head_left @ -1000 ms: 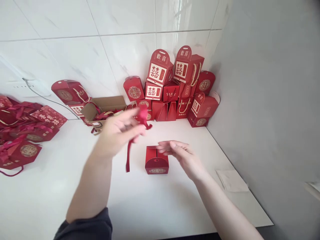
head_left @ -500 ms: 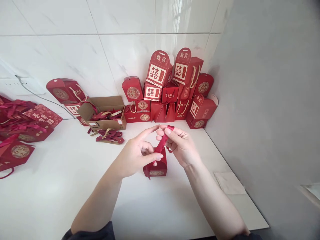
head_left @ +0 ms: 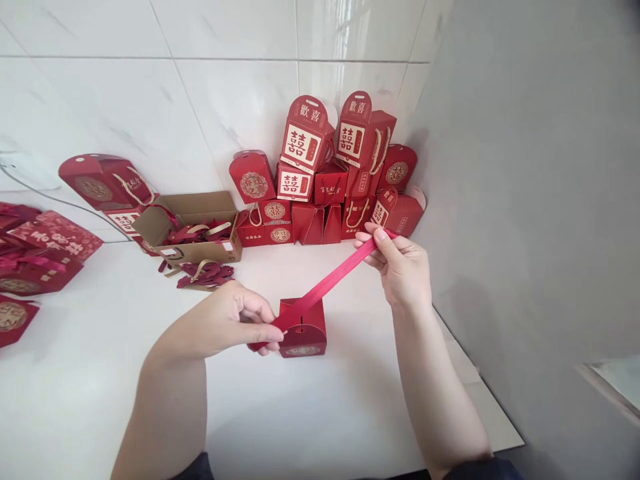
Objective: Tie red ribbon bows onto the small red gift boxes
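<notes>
A red ribbon point(head_left: 336, 277) is stretched taut on a slant between my two hands. My left hand point(head_left: 250, 323) pinches its lower end, low and just left of a small red gift box point(head_left: 303, 337). Higher up on the right, my right hand point(head_left: 397, 257) pinches the other end between thumb and fingers. The box stands upright on the white table, with a rounded flap, a slot and a gold round emblem on its front. Part of the box's left side is hidden behind the ribbon and my left fingers.
An open cardboard box point(head_left: 200, 252) of ribbons stands at the back left, with a pile of ribbons point(head_left: 206, 274) before it. Stacked red gift boxes point(head_left: 305, 137) line the tiled wall. More red boxes point(head_left: 55, 243) lie far left. A grey wall point(head_left: 525, 200) bounds the right.
My hands have moved apart, left hand down and left, right hand up and right. The ribbon, bunched before, is now drawn out straight. The view has shifted slightly.
</notes>
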`<state>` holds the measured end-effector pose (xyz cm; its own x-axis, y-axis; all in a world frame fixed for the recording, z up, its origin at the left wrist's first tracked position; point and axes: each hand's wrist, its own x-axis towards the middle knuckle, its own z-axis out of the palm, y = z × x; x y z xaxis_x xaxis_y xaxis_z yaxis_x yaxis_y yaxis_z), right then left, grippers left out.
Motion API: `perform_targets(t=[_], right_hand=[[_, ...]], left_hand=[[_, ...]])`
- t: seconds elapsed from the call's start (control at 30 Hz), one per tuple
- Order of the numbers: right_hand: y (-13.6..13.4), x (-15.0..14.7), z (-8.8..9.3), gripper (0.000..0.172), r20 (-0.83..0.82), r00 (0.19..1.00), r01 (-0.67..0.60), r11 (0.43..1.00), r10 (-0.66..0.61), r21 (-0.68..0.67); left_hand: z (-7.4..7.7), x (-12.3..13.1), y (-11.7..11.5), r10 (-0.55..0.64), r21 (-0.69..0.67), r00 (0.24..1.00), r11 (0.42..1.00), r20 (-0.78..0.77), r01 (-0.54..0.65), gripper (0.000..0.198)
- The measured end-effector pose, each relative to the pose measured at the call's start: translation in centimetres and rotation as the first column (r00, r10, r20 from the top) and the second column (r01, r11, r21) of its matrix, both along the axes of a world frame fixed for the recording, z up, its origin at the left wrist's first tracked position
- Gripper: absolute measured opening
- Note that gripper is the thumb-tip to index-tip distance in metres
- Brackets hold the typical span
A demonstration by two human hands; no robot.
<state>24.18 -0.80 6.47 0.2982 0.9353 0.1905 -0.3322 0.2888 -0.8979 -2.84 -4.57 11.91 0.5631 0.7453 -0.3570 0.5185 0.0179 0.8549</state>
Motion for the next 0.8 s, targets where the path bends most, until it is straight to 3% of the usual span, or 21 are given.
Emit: perform_targets(t=[0.33,0.6,0.67,0.8], right_hand=[[1.2,3.4,-0.6,0.031,-0.011,0.982,0.188,0.979,-0.187,0.082],[2.2,5.9,-1.7,0.030,-0.041,0.947,0.321,0.939,-0.319,0.121],[2.3,6.1,-1.6,0.029,-0.054,0.952,0.305,0.941,-0.300,0.147],[1.4,7.4,-0.4,0.024,-0.084,0.962,0.273,0.916,-0.260,0.295]], left_hand=[[1.7,-2.6,-0.1,-0.133,0.085,0.971,0.985,-0.200,0.153,0.019],[2.5,-6.4,-0.6,-0.139,0.172,0.928,0.963,-0.345,0.208,0.021],[2.2,-6.9,-0.7,-0.095,0.230,0.931,0.955,-0.351,0.185,0.019],[1.9,-6.7,-0.7,0.162,0.485,0.963,0.874,-0.214,-0.039,0.019]])
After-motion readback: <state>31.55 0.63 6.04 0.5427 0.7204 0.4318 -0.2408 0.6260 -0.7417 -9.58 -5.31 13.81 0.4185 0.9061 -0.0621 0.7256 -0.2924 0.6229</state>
